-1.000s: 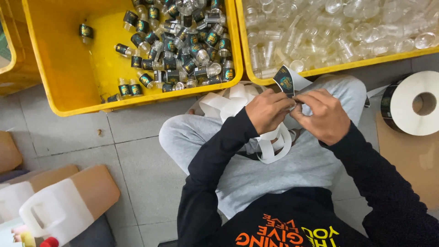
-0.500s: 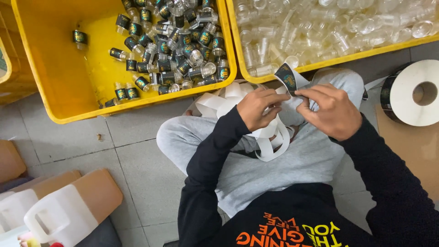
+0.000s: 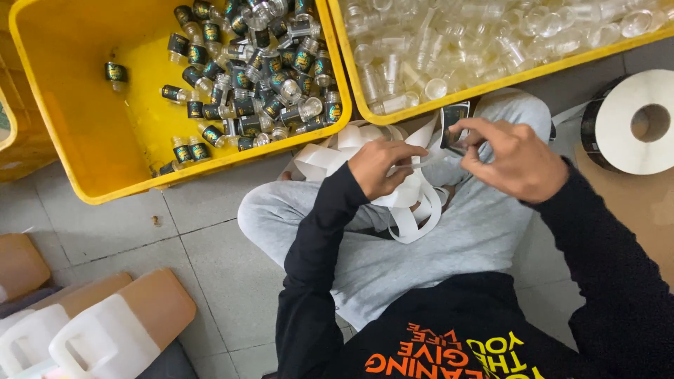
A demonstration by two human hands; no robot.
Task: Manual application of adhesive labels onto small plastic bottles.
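A: Grey tiled floor, person sitting cross-legged, two yellow crates lying ahead — one holding labelled vials, the other clear bare vials.

B: Where is the sticker sitting?

A: The dark glossy label is standing up just above the right hand, pinched at its lower edge between thumb and forefinger, long axis near upright. The left hand is lying just left of it, fingers curled shut on the thin white backing strip — slick paper looping over the lap. The label roll is resting to the right
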